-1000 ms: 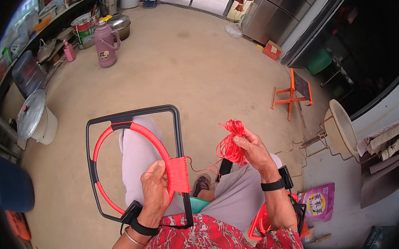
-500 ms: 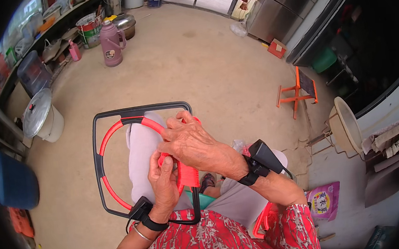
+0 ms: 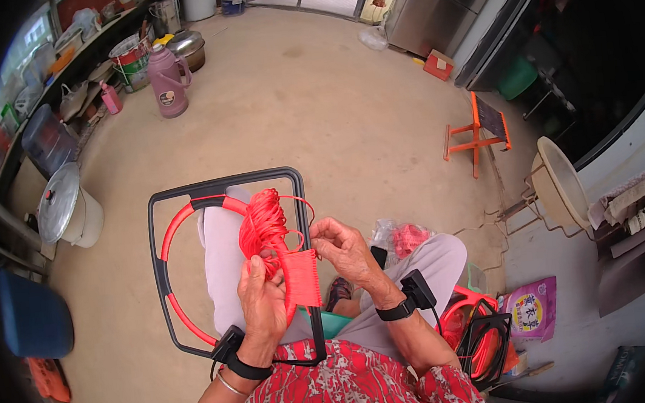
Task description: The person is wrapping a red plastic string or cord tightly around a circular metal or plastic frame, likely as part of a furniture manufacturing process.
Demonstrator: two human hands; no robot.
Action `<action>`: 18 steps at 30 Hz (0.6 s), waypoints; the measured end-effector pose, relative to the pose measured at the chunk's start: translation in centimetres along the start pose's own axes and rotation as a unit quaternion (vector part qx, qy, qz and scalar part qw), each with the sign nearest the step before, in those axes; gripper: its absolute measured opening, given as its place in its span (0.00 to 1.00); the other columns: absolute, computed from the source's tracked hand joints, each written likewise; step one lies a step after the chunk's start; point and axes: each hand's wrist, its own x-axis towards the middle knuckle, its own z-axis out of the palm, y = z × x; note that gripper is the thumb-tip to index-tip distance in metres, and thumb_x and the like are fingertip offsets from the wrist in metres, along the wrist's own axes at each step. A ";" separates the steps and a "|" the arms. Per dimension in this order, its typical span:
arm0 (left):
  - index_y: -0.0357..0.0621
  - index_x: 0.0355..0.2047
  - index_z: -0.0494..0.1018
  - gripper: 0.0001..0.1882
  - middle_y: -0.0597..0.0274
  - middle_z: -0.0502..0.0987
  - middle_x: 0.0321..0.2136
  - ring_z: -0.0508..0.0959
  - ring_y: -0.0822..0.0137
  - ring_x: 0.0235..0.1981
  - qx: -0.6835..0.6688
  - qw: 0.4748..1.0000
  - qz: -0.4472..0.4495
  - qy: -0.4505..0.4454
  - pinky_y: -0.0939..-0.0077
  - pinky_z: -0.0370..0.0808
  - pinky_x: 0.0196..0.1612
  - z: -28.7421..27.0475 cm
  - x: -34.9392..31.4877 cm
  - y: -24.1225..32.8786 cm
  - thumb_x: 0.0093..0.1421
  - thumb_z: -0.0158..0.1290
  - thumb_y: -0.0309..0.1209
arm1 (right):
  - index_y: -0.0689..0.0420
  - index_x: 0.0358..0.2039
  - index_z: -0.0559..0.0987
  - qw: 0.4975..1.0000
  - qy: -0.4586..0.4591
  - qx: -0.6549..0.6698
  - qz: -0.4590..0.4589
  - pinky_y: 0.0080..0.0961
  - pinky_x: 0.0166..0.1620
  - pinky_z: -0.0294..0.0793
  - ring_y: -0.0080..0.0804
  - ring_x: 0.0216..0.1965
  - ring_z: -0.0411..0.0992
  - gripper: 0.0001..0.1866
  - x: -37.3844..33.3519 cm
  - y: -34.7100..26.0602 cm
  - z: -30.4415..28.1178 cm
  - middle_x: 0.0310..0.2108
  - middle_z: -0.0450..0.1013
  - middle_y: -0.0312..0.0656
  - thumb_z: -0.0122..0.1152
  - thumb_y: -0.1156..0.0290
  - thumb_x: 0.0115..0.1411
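Observation:
On my lap rests a black rectangular frame (image 3: 160, 290) with rounded corners, and inside it a ring (image 3: 176, 236) covered in red cord with black joints. Tight rows of red cord (image 3: 300, 279) fill the space between the ring and the frame's right bar. My left hand (image 3: 264, 308) is closed round the lower end of a loose bundle of red cord (image 3: 262, 225), beside the ring. A strand loops from the bundle over the right bar to my right hand (image 3: 348, 254), whose thumb and fingertips pinch it just outside the bar. Its end is hidden.
By my right knee lie a clear bag with pink stuff (image 3: 410, 238) and another red-and-black frame (image 3: 480, 333). An orange folding stool (image 3: 477, 140) stands ahead right. A lidded white bucket (image 3: 81, 217) and blue container (image 3: 34, 313) are at left, a thermos flask (image 3: 167, 85) farther off.
My right hand has moved from above the ring to the right, outside the frame's bar. The cord bundle, covered by that hand before, now shows. My right forearm has drawn back.

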 end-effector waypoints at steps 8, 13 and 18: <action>0.32 0.48 0.64 0.20 0.46 0.77 0.36 0.81 0.54 0.31 0.053 0.964 -0.262 0.006 0.53 0.82 0.27 -2.6 1.2 0.4 0.70 0.33 0.38 | 0.59 0.44 0.77 0.987 -0.146 -0.014 0.073 0.13 0.32 0.69 0.15 0.25 0.69 0.11 -0.1 0.8 -0.2 0.29 0.74 0.30 0.60 0.72 0.60; 0.28 0.45 0.65 0.19 0.45 0.77 0.24 0.79 0.54 0.16 0.123 0.941 -0.314 -0.007 0.67 0.78 0.12 -2.3 1.5 0.6 0.69 0.34 0.35 | 0.58 0.41 0.77 0.953 -0.186 -0.161 -0.179 0.26 0.36 0.73 0.31 0.30 0.72 0.13 0.0 1.4 -0.9 0.32 0.73 0.38 0.60 0.80 0.53; 0.28 0.42 0.67 0.19 0.48 0.76 0.18 0.77 0.56 0.13 0.193 0.925 -0.327 -0.035 0.70 0.76 0.10 -1.6 1.5 0.8 0.68 0.37 0.36 | 0.58 0.40 0.76 0.886 -0.231 -0.330 -0.229 0.33 0.36 0.74 0.46 0.34 0.72 0.14 0.3 1.4 -1.2 0.35 0.71 0.48 0.62 0.77 0.50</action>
